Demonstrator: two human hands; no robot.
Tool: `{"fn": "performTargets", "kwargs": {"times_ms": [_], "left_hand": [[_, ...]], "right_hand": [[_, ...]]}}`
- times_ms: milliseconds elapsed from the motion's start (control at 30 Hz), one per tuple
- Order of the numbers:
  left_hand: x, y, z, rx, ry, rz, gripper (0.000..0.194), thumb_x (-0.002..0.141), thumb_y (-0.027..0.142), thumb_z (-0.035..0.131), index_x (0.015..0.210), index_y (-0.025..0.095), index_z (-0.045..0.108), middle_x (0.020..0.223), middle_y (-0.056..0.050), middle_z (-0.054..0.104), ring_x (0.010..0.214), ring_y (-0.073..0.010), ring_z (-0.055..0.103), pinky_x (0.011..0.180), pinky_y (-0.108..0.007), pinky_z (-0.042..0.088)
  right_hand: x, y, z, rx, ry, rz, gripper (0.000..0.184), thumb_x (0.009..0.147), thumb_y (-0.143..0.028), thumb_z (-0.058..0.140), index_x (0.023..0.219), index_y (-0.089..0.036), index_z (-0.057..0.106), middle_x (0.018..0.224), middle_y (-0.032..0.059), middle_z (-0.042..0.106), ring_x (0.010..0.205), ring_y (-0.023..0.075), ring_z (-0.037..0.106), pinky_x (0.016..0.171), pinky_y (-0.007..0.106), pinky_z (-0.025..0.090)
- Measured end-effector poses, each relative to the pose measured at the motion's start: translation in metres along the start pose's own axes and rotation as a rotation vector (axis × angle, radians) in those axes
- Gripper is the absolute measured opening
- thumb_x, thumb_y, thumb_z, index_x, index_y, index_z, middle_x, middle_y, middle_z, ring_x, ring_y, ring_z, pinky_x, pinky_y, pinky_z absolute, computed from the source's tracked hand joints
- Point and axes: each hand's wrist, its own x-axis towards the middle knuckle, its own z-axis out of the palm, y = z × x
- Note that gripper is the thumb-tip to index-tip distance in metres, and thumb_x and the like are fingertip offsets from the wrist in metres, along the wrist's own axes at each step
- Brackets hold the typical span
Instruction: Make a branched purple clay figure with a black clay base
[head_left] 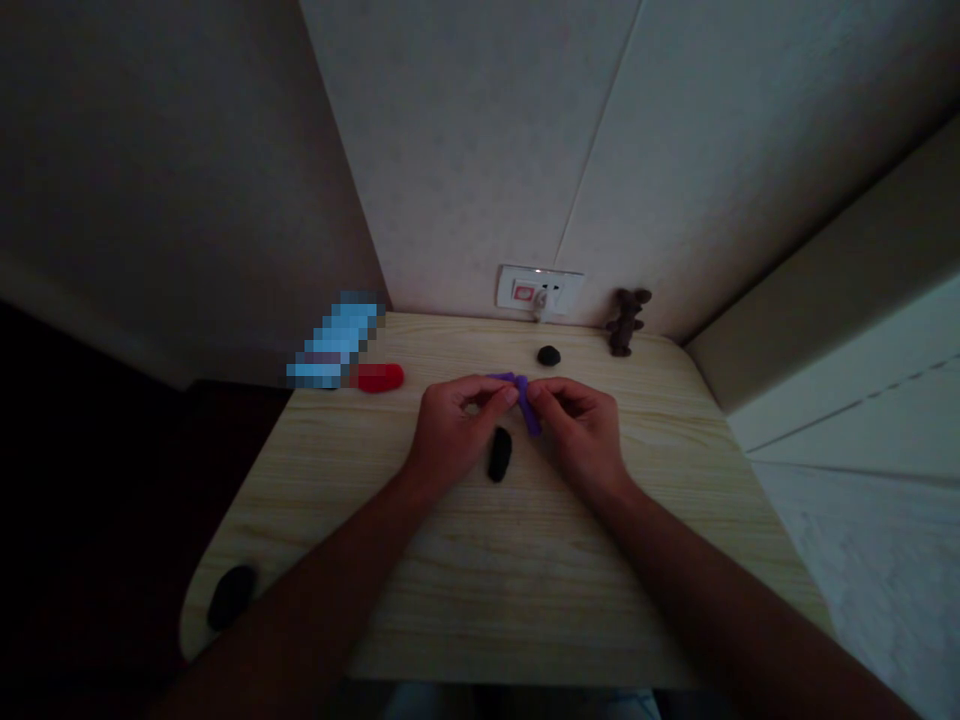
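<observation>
- Purple clay-like piece (529,412): held above the middle of the table, between the two hands; one length slants down toward the viewer, another runs off leftward. Fingertips cover part of it, so whether it is one piece or two joined cannot be made out.
- Left hand (456,425): thumb and forefinger pinched narrow on the purple piece; the other fingers curled, partly hidden.
- Right hand (583,425): thumb and fingers closed narrowly on the same piece from the right; the far fingertips hidden.
- Black oblong lump (500,455): on the table, just below the left thumb, near the purple piece; surface detail lost in the dimness.
- Small black lump (549,356): rounded, beyond the hands, toward the wall.
- Large black lump (232,597): near left corner of the table, its lower edge against or behind the left forearm; contact cannot be told.
- Red rounded piece (382,377): left of the left hand; its left end lost under pixelation.
- Pixelated light-blue object (341,340): far left corner; identity obscured.
- Dark brown figurine (625,325): upright at the far right, round-eared; finer features indistinct.
- Wall socket plate (567,292): behind the table, with a pale plug (543,303) inserted, blurred.
- Table (480,590): pale wood grain; near edge partly covered by both forearms.
</observation>
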Motion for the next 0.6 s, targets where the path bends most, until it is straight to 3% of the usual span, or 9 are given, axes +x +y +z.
{"fn": "performTargets", "kwargs": {"times_ms": [233, 467, 600], "left_hand": [[0.005, -0.001, 0.002, -0.222, 0.027, -0.146, 0.017, 0.072, 0.032, 0.091, 0.083, 0.020, 0.084, 0.088, -0.006, 0.084, 0.082, -0.0199, 0.077, 0.084, -0.034, 0.062], [0.005, -0.002, 0.001, -0.281, 0.034, -0.175, 0.023, 0.075, 0.036, 0.090, 0.092, 0.020, 0.086, 0.094, -0.008, 0.084, 0.084, -0.0202, 0.078, 0.083, -0.034, 0.062], [0.006, -0.001, 0.000, -0.264, 0.034, -0.175, 0.026, 0.076, 0.038, 0.089, 0.092, 0.019, 0.085, 0.090, -0.007, 0.083, 0.080, -0.0193, 0.076, 0.080, -0.032, 0.061]], "right_hand": [[-0.001, -0.001, -0.003, -0.101, -0.073, -0.184, 0.009, 0.091, -0.031, 0.079, 0.087, -0.027, 0.086, 0.089, 0.0027, 0.080, 0.080, 0.0182, 0.072, 0.074, 0.032, 0.057], [-0.006, -0.009, -0.002, -0.408, -0.125, -0.448, 0.023, 0.102, -0.028, 0.064, 0.105, -0.028, 0.086, 0.095, 0.0063, 0.071, 0.087, 0.0196, 0.068, 0.079, 0.037, 0.057], [-0.006, -0.008, -0.002, -0.427, -0.135, -0.413, 0.025, 0.102, -0.029, 0.063, 0.118, -0.026, 0.083, 0.091, 0.0057, 0.072, 0.084, 0.0195, 0.067, 0.079, 0.037, 0.057]]}}
